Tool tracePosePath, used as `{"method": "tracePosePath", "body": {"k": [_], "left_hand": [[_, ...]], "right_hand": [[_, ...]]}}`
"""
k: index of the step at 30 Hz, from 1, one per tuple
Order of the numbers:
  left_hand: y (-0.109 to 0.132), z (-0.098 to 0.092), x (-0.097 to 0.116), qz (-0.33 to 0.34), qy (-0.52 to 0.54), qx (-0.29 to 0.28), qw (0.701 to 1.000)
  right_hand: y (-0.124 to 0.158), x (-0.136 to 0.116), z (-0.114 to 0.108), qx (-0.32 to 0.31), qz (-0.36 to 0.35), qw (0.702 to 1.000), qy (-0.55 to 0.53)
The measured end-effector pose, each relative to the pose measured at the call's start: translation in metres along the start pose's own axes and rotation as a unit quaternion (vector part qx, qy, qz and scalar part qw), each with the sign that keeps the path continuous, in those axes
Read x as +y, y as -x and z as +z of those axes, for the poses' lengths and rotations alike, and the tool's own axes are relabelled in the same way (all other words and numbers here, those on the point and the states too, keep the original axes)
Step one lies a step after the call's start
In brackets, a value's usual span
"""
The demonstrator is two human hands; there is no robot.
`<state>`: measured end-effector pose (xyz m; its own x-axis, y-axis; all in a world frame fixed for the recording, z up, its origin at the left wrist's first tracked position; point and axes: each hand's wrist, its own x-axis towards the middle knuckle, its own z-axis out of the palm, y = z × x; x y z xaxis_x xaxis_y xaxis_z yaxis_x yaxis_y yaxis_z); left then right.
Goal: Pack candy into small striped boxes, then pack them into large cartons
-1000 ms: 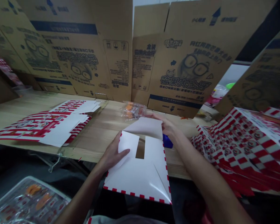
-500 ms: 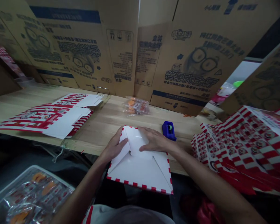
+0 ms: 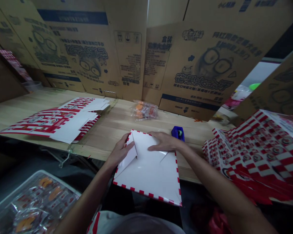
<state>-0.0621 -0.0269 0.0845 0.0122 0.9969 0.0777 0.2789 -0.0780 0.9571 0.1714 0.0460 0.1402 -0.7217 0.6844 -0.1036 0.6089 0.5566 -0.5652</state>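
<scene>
A white carton (image 3: 148,172) with a red-and-white checked edge lies at the near edge of the wooden table (image 3: 112,125), its flaps folded flat. My left hand (image 3: 119,151) grips the carton's left flap, thumb on top. My right hand (image 3: 164,142) lies flat with fingers stretched out, pressing the top flaps down. A small blue tape dispenser (image 3: 178,132) sits just beyond my right hand.
Flat red-striped cartons (image 3: 51,122) lie at the left. A stack of red-checked cartons (image 3: 254,152) fills the right. A clear snack packet (image 3: 144,110) lies at the back. Tall brown shipping boxes (image 3: 185,61) wall the rear. A tray of snack packets (image 3: 31,204) sits lower left.
My right hand brought the raised top flap down and now presses it flat. The open gap in the carton has closed. My left hand stayed on the left flap.
</scene>
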Motion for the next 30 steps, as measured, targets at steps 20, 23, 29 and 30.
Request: {"method": "tracePosePath", "body": {"k": [20, 23, 29, 30], "left_hand": [[0.001, 0.013, -0.006, -0.023, 0.059, -0.028, 0.998], [0.0, 0.011, -0.01, -0.027, 0.066, -0.025, 0.997], [0.002, 0.005, -0.015, -0.079, 0.118, -0.009, 0.99], [0.002, 0.005, -0.014, -0.09, 0.133, -0.011, 0.987]], "right_hand": [[-0.001, -0.032, 0.028, 0.066, 0.02, 0.989, 0.132], [0.011, -0.022, 0.015, 0.052, -0.036, 0.998, 0.028], [0.047, 0.026, 0.022, 0.283, 0.106, 0.95, -0.073], [0.054, 0.033, 0.029, 0.291, 0.152, 0.939, -0.101]]}}
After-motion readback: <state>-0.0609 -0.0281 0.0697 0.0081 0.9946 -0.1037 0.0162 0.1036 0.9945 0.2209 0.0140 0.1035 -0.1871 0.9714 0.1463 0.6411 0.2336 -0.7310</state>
